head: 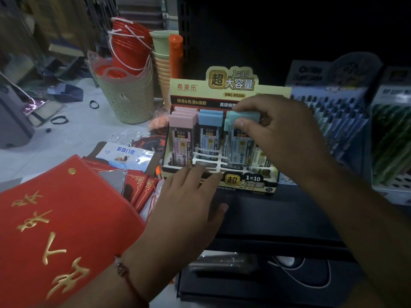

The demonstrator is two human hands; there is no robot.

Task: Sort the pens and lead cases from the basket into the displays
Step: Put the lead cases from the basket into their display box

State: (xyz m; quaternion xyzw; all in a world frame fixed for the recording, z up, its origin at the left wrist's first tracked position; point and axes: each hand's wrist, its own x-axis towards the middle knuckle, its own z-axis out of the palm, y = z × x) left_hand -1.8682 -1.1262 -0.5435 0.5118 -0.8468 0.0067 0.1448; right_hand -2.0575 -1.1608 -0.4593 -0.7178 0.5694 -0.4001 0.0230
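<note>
Our right hand [278, 130] pinches a teal lead case [242, 121]; we lower it straight while our flat left hand [191, 196] steadies the display [222, 174].

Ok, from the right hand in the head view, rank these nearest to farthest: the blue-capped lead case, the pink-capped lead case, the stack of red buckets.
Measured from the right hand, which pinches a teal-capped case:
1. Blue-capped lead case, in the display just left of the hand.
2. Pink-capped lead case, at the display's left end.
3. Stack of red buckets, far back on the left, on the floor.
</note>
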